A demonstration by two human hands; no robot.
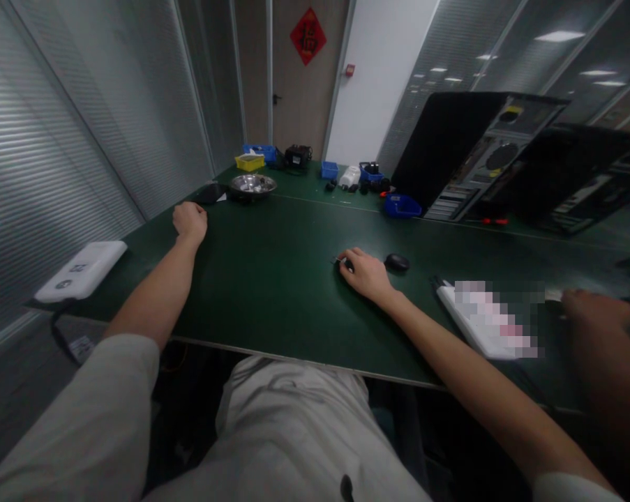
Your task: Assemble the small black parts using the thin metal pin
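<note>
My left hand [190,222] is closed in a fist low over the green table, just in front of a flat black object [211,194] with a white paper bit. Whatever it holds, if anything, is hidden. Beyond it stands a shiny metal bowl [252,185] with small pieces inside. My right hand [365,273] rests near the table's middle, fingers curled round a small dark item [349,265] with a thin light tip, too small to name. Close to its right lies a black computer mouse [397,262].
A white device [81,270] lies at the left edge, another white one [485,324] at right. A co-worker's blurred hand [597,308] reaches in at far right. Black computer cases [451,150], a blue bin [402,206] and a yellow tray [250,162] stand at the back.
</note>
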